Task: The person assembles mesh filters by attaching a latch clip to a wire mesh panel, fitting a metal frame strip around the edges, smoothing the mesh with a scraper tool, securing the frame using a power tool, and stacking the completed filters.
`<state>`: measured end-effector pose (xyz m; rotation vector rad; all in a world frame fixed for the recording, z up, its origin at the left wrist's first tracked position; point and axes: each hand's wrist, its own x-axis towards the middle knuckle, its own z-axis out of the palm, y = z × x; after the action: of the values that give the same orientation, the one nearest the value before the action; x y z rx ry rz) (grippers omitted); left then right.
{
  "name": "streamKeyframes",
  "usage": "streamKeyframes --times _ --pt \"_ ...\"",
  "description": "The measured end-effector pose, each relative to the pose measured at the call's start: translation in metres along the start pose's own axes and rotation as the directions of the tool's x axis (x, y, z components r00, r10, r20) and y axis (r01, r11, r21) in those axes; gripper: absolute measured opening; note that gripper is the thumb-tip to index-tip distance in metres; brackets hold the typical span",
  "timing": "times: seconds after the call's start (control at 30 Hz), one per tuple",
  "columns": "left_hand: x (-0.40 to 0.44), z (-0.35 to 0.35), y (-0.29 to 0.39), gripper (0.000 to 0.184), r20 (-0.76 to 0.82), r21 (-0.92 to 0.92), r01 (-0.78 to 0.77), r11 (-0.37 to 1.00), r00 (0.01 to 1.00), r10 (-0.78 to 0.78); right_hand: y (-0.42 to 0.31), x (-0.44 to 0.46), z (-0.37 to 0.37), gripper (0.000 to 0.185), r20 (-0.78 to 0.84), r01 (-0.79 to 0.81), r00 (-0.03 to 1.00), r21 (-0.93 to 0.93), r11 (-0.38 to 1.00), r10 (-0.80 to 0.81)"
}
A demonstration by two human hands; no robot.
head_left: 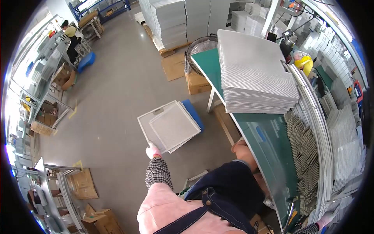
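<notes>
My left hand (153, 150), in a white glove, is closed on the near corner of a white-framed mesh panel (144, 121). The panel is low to my left, over other similar panels (180, 146) stacked on a blue object (193, 113). Whether it rests on them or is held just above, I cannot tell. My right hand (325, 220), also gloved, is at the lower right edge, near the ends of long white frame strips (321, 156) on the green-topped table (265, 156). Its fingers are too small and blurred to read.
A tall stack of silvery mesh sheets (257, 70) stands on the table beside a bundle of brownish strips (302, 163). Tools (290, 214) lie near its front. A floor fan (198, 50), a cardboard box (196, 84) and a loaded pallet (167, 27) are beyond. Another person (72, 37) is far left.
</notes>
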<state>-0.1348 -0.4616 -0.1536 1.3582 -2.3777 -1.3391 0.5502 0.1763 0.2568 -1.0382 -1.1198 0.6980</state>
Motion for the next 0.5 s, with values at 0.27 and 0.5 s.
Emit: streamKeyframes --times 0.27,0.5 --pt "0.041 0.078 -0.066 0.070 0.016 0.119 0.109 0.987 0.994 -0.112 -0.036 -0.022 -0.042 0.058 -0.069 0.019 0.997 -0.084 0.996 -0.025" --pt "0.059 0.094 -0.085 0.070 0.524 0.346 -0.066 0.936 0.841 -0.134 -0.066 -0.027 -0.088 0.056 -0.134 0.049 0.989 -0.127 0.991 -0.066"
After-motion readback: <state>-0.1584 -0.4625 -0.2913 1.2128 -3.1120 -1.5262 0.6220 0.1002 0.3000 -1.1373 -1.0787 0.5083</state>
